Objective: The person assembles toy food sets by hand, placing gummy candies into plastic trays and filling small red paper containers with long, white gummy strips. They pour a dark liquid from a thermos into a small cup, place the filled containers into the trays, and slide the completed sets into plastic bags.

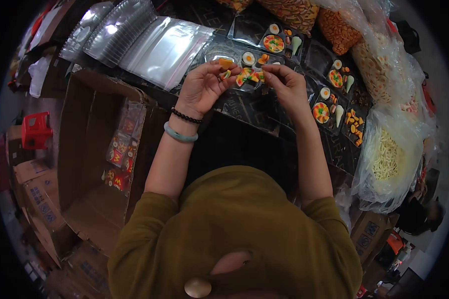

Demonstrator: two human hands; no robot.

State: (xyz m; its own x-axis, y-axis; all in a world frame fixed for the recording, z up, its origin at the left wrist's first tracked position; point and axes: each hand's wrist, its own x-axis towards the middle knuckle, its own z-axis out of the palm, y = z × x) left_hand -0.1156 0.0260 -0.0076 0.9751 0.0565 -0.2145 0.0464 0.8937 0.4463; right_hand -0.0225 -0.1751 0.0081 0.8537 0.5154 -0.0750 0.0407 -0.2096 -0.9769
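Between my hands lies a partly filled clear plastic tray (215, 51). It holds a toy fried egg (248, 59), small orange pieces (263, 59) and colourful toy pizza slices (246, 76). My left hand (202, 88), with a black bead bracelet and a pale green bangle, is over the tray's left side. Its curled fingers hold an orange-yellow piece (226, 64) and a toy pizza slice (225, 75). At the tray's right side, my right hand (287, 85) pinches at the edge of another pizza slice (261, 76); its fingertips partly hide it.
Filled trays (322, 113) with toy pizzas line the right. Clear bags (162, 47) and stacked plastic lids (122, 32) lie at back left. Bags of small pieces (386, 157) stand along the right edge. An open cardboard box (87, 149) with packed sets (118, 154) is at my left.
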